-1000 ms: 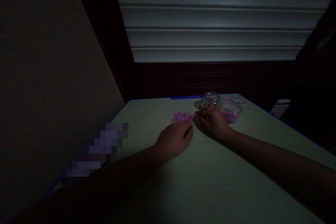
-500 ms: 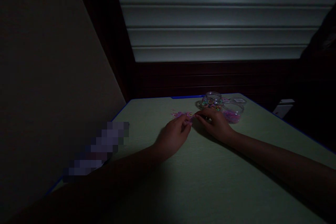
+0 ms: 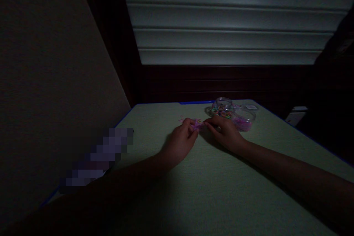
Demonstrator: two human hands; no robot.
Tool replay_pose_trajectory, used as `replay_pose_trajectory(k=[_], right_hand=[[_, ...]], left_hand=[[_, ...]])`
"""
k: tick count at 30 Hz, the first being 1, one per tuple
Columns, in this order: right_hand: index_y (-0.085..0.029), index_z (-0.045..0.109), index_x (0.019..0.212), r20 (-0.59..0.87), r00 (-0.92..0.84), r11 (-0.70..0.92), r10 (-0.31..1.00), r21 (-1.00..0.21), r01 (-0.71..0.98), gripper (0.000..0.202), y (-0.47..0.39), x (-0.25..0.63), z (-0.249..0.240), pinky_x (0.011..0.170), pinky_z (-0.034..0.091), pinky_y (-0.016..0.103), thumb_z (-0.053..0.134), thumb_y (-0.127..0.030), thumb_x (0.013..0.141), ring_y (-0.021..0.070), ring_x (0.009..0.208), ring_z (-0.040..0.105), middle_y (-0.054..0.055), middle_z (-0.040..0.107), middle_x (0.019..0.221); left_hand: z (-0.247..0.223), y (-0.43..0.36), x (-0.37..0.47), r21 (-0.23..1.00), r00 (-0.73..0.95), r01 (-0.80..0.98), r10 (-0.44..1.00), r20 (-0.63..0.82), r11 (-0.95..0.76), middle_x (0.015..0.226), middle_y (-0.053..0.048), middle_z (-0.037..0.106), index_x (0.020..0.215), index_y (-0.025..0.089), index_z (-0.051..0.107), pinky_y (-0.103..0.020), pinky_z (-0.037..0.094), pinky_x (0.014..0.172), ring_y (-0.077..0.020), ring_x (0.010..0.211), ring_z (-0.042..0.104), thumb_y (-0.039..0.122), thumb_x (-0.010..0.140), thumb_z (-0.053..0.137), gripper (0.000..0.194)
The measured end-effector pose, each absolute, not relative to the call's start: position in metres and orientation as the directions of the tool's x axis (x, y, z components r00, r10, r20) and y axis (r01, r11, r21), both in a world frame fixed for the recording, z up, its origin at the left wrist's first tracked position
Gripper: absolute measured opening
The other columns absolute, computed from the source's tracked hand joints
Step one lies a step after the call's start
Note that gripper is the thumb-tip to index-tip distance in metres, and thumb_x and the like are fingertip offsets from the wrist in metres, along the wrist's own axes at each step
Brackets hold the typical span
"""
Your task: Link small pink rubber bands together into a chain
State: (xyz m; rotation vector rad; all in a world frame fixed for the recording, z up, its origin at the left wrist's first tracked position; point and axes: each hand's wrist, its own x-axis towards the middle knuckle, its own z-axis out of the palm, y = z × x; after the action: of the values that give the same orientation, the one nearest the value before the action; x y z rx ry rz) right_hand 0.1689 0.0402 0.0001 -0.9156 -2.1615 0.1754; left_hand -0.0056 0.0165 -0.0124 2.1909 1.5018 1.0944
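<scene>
A small heap of thin pink bands (image 3: 197, 125), with a spot of yellow in it, lies on the table at the centre. My left hand (image 3: 181, 142) is closed at the heap's near left side, thumb and fingers pinching some of the pink bands. At the heap's right edge, my right hand (image 3: 225, 132) has thumb and forefinger pressed together; whatever is between them is too small and dark to make out. Just beyond my right hand stand a clear jar (image 3: 223, 102) of multicoloured ring-shaped hair ties and a clear tub (image 3: 247, 115) with pink bands inside.
The pale green table (image 3: 193, 191) has a blue edge. A transparent lid (image 3: 251, 107) with a white label lies behind the tub. At the left edge rests a blurred-out object (image 3: 102, 155). A wall rises on the left, and a slatted shutter (image 3: 229, 18) behind.
My left hand has shifted slightly left, and more of the pink heap shows between the hands. My right hand stays pinched in nearly the same place. The view has tilted a little.
</scene>
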Motion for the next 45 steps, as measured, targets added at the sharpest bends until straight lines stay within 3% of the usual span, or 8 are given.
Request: replay_pose_trajectory(k=[20, 36, 45], right_hand=[[-0.015, 0.056, 0.084, 0.566, -0.507, 0.747, 0.649, -0.349, 0.567, 0.023, 0.0391, 0.1683, 0.0005, 0.065, 0.038, 0.025, 0.035, -0.024, 0.086, 0.0134, 0.069, 0.051, 0.005, 0.057, 0.075], [-0.015, 0.056, 0.087, 0.528, -0.586, 0.783, 0.615, -0.316, 0.536, 0.021, 0.0362, 0.1689, 0.0014, 0.064, 0.038, 0.025, 0.036, -0.021, 0.085, 0.0129, 0.069, 0.050, 0.005, 0.055, 0.076], [-0.014, 0.055, 0.085, 0.579, -0.533, 0.775, 0.616, -0.326, 0.541, 0.022, 0.0360, 0.1689, 0.0019, 0.064, 0.038, 0.025, 0.036, -0.023, 0.086, 0.0134, 0.069, 0.050, 0.005, 0.055, 0.075]], left_hand=[[-0.0117, 0.0161, -0.0041, 0.621, 0.218, 0.633, 0.876, 0.430, -0.462, 0.069, 0.003, 0.055, 0.095, 0.022, 0.047, -0.020, 0.038, 0.055, -0.0101, 0.061, 0.051, 0.036, 0.082, 0.040, 0.020], [-0.0121, 0.0162, -0.0055, 0.580, 0.253, 0.658, 0.866, 0.431, -0.480, 0.072, 0.002, 0.055, 0.088, 0.021, 0.047, -0.020, 0.037, 0.054, -0.0102, 0.061, 0.050, 0.031, 0.083, 0.038, 0.014], [-0.0091, 0.0145, -0.0054, 0.529, 0.253, 0.707, 0.866, 0.431, -0.469, 0.070, 0.001, 0.054, 0.084, 0.020, 0.048, -0.021, 0.036, 0.052, -0.0101, 0.059, 0.049, 0.030, 0.083, 0.037, 0.016]])
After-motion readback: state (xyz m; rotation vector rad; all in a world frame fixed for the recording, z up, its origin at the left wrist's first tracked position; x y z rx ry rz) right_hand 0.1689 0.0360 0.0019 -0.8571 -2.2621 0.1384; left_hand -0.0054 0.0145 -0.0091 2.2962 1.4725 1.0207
